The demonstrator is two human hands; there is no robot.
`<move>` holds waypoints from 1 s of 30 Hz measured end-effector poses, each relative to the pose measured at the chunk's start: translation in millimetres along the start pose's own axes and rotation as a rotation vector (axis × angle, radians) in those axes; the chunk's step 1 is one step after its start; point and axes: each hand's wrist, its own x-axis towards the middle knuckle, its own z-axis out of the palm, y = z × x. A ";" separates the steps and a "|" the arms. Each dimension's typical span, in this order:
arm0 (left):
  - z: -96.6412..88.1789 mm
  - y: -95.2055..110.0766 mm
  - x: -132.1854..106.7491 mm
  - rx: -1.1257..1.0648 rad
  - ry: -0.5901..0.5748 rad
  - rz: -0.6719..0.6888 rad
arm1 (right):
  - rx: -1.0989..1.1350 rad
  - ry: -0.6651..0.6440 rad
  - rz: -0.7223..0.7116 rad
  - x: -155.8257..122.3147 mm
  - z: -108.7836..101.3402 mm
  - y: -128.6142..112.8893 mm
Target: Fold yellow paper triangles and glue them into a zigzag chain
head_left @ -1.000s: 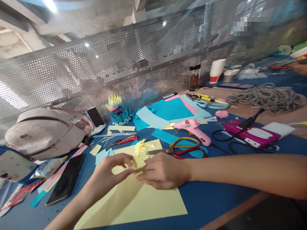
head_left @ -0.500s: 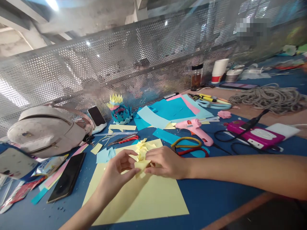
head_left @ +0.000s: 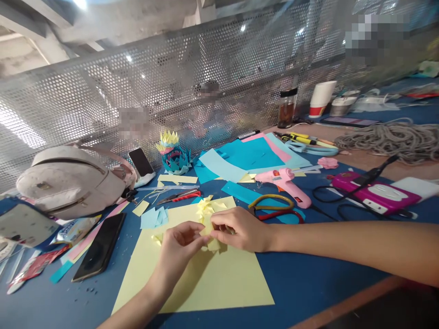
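Observation:
Between my hands is a small piece of folded yellow paper (head_left: 206, 227), pale against the large yellow sheet (head_left: 219, 283) below. My left hand (head_left: 183, 240) pinches its left side with thumb and forefinger. From the right, my right hand (head_left: 236, 228) grips the same piece, its fingers curled and partly hiding it. Just beyond, a cluster of pointed yellow paper folds (head_left: 206, 205) lies near the sheet's far edge. Light blue paper pieces (head_left: 154, 218) overlap the sheet's far left corner.
A pink glue gun (head_left: 286, 183) and large scissors (head_left: 274, 208) lie right of the sheet. Red-handled scissors (head_left: 183, 196) lie beyond it. Left are a black phone (head_left: 99, 249) and a backpack (head_left: 72, 183). A blue paper lotus (head_left: 176, 161) stands behind, near a power strip (head_left: 375, 192) farther right.
The folded yellow paper has turned in my fingers, and its wide face has swung upward. My left hand has shifted slightly right. The whole view has moved a little.

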 end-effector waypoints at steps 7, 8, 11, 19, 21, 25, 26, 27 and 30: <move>2.9 -0.1 -0.1 -0.055 -0.038 -0.001 | 0.042 -0.021 -0.020 1.6 -2.0 0.7; 3.5 -0.6 -0.1 -0.064 -0.041 -0.001 | 0.050 -0.024 -0.021 1.6 -2.3 0.3; 6.4 -0.6 -1.4 -0.106 -0.010 -0.003 | 0.080 -0.033 -0.003 1.2 -2.3 0.1; 8.1 7.4 -8.3 -0.146 0.004 0.070 | 0.158 -0.071 0.027 1.3 -2.5 2.8; 7.3 7.5 -8.6 -0.125 0.022 0.087 | 0.199 -0.091 0.035 2.0 -3.6 2.2; 7.3 5.9 -9.1 -0.136 0.052 0.087 | 0.272 -0.103 0.062 2.2 -4.9 -0.5; 7.4 5.7 -9.0 -0.142 0.055 0.091 | 0.290 -0.107 0.074 2.1 -4.9 -1.1; 7.5 5.4 -8.7 -0.148 0.055 0.096 | 0.306 -0.113 0.085 2.0 -4.8 -1.6; 7.7 5.2 -7.3 -0.159 0.046 0.117 | 0.333 -0.125 0.111 1.7 -4.0 -2.0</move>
